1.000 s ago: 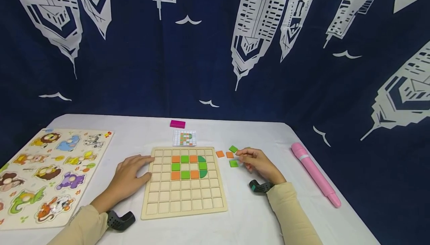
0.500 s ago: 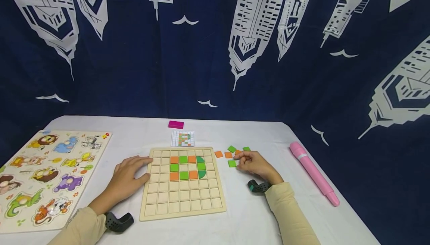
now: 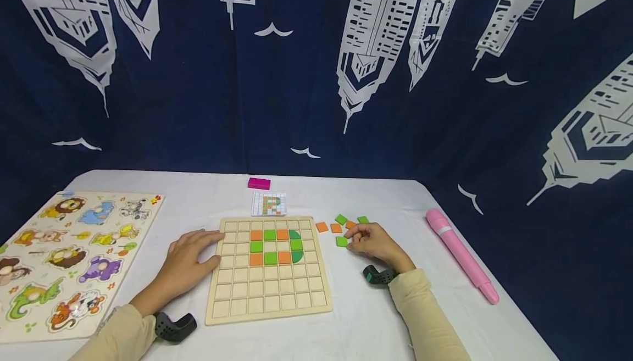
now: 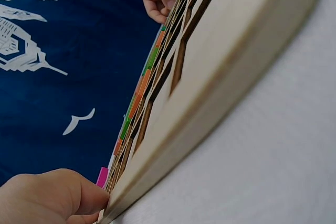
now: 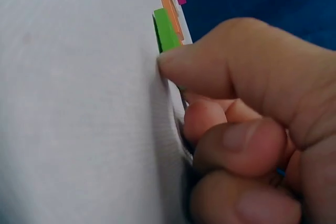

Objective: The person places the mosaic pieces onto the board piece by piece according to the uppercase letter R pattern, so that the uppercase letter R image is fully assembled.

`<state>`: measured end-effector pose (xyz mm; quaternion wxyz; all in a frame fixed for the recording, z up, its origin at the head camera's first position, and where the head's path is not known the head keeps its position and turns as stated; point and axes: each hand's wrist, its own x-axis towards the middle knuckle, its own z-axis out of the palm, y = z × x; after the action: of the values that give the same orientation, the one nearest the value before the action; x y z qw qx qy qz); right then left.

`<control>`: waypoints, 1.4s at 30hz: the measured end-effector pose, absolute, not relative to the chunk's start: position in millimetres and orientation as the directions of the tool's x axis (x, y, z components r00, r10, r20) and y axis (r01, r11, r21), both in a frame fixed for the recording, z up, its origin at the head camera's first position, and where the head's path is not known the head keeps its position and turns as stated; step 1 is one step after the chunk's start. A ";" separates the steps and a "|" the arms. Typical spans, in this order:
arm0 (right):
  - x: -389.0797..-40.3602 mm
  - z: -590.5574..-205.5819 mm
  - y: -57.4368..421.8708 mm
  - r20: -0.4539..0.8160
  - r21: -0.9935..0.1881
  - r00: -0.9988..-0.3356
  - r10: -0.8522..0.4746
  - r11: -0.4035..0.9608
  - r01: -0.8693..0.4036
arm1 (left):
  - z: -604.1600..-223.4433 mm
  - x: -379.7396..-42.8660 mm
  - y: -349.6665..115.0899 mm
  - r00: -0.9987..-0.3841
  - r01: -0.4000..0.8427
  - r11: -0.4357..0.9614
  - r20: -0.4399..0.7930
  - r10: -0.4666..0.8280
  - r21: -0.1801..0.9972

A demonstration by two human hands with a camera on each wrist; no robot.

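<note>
A wooden grid board (image 3: 269, 298) lies on the table, bearing orange, light-green and rounded dark-green tiles in its upper half. My left hand (image 3: 190, 259) rests at its left edge with relaxed fingers. The thumb (image 4: 86, 198) touches the board's side in the left wrist view. To the right of the board, my right hand (image 3: 378, 244) is low over loose square tiles, fingers bent. Its thumb tip meets a green tile (image 5: 167, 31) in the right wrist view; whether the fingers pinch it is hidden. Orange tiles (image 3: 322, 227) and other green tiles (image 3: 341, 219) lie around.
Behind the board lies a pattern card (image 3: 269, 204) with a magenta block (image 3: 259, 184) beyond it. An animal puzzle board (image 3: 81, 267) covers the left side. A pink tube-shaped object (image 3: 462, 255) lies along the right edge. A dark blue curtain (image 3: 287, 92) hangs behind the table.
My right hand has shifted slightly toward me and uncovered an orange and a green tile; it has hardly moved in the last half second. My left hand has kept its place on the board.
</note>
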<state>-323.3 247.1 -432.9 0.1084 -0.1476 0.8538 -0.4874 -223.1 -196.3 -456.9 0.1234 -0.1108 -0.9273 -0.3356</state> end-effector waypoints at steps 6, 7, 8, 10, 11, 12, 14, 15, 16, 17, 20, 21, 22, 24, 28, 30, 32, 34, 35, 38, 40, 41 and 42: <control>-323.3 -432.2 246.6 -0.045 -0.884 -0.922 -0.384 0.445 -0.142 | -459.3 -222.4 -196.6 -0.944 0.288 0.749 0.308 0.118 0.597; -323.2 -431.8 246.3 -0.049 -0.889 -0.921 -0.386 0.437 -0.136 | -459.5 -222.6 -196.6 -0.943 0.290 0.749 0.311 0.118 0.595; -323.3 -431.5 245.9 -0.054 -0.894 -0.920 -0.388 0.430 -0.129 | -459.7 -222.9 -196.6 -0.942 0.291 0.750 0.313 0.118 0.594; -323.4 -430.6 245.1 -0.062 -0.897 -0.917 -0.393 0.425 -0.122 | -459.8 -223.5 -196.7 -0.941 0.295 0.750 0.316 0.120 0.592; -323.5 -430.2 244.6 -0.062 -0.896 -0.917 -0.395 0.427 -0.123 | -459.9 -223.8 -196.7 -0.940 0.296 0.750 0.318 0.121 0.591; -323.7 -429.9 244.1 -0.063 -0.895 -0.916 -0.397 0.428 -0.124 | -460.1 -224.1 -196.6 -0.940 0.298 0.751 0.320 0.121 0.590; -324.1 -429.0 243.7 -0.051 -0.890 -0.911 -0.409 0.432 -0.144 | -460.1 -224.5 -196.2 -0.938 0.300 0.750 0.323 0.122 0.589; -323.9 -428.1 242.9 -0.046 -0.888 -0.908 -0.417 0.434 -0.154 | -460.3 -224.6 -196.1 -0.938 0.301 0.750 0.323 0.123 0.588; -323.4 -427.1 241.9 -0.039 -0.889 -0.903 -0.427 0.428 -0.164 | -460.4 -224.6 -196.0 -0.938 0.301 0.751 0.323 0.123 0.588; -322.8 -426.2 240.5 -0.034 -0.887 -0.898 -0.438 0.427 -0.175 | -460.5 -224.4 -196.0 -0.938 0.300 0.751 0.323 0.123 0.587; -319.6 -422.5 233.4 -0.025 -0.887 -0.883 -0.469 0.418 -0.197 | -460.5 -223.8 -196.3 -0.939 0.300 0.754 0.322 0.123 0.585; -318.3 -421.0 230.2 -0.027 -0.886 -0.880 -0.474 0.419 -0.199 | -460.5 -223.7 -196.5 -0.939 0.299 0.755 0.321 0.123 0.584; -317.2 -419.7 227.1 -0.026 -0.885 -0.876 -0.481 0.419 -0.203 | -460.3 -223.6 -196.5 -0.939 0.298 0.756 0.321 0.123 0.583; -314.8 -416.7 220.3 -0.030 -0.883 -0.871 -0.491 0.421 -0.207 | -460.1 -223.7 -196.5 -0.939 0.297 0.757 0.322 0.121 0.582; -308.8 -409.6 206.7 -0.038 -0.884 -0.854 -0.520 0.415 -0.214 | -460.0 -223.9 -196.4 -0.939 0.294 0.759 0.322 0.118 0.581; -304.8 -406.3 200.2 -0.045 -0.888 -0.845 -0.533 0.409 -0.211 | -460.2 -223.7 -196.1 -0.940 0.294 0.758 0.320 0.119 0.583; -300.8 -403.3 193.8 -0.049 -0.887 -0.838 -0.543 0.409 -0.214 | -460.0 -223.5 -196.0 -0.940 0.293 0.756 0.320 0.117 0.585; -297.0 -400.2 187.4 -0.052 -0.889 -0.831 -0.554 0.404 -0.214 | -459.6 -223.5 -196.0 -0.940 0.293 0.754 0.320 0.115 0.588; -295.2 -399.0 184.1 -0.055 -0.888 -0.829 -0.557 0.406 -0.214 | -459.4 -223.6 -195.9 -0.940 0.292 0.753 0.321 0.114 0.589; -290.5 -396.6 174.1 -0.060 -0.891 -0.819 -0.571 0.401 -0.214 | -459.5 -223.9 -196.2 -0.940 0.292 0.753 0.321 0.114 0.590; -287.8 -396.1 167.4 -0.063 -0.891 -0.808 -0.586 0.397 -0.219 | -460.0 -224.2 -196.5 -0.940 0.293 0.754 0.322 0.114 0.588; -286.3 -395.9 164.3 -0.061 -0.891 -0.801 -0.596 0.394 -0.225 | -460.2 -224.3 -196.6 -0.939 0.294 0.755 0.323 0.115 0.587; -285.1 -396.1 161.1 -0.059 -0.891 -0.792 -0.608 0.389 -0.232 | -460.4 -224.3 -196.7 -0.939 0.295 0.755 0.325 0.115 0.585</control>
<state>-285.1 161.1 -396.1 0.1924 -0.2591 0.8108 -0.4882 -224.3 -196.7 -460.4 0.1355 -0.1104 -0.9270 -0.3319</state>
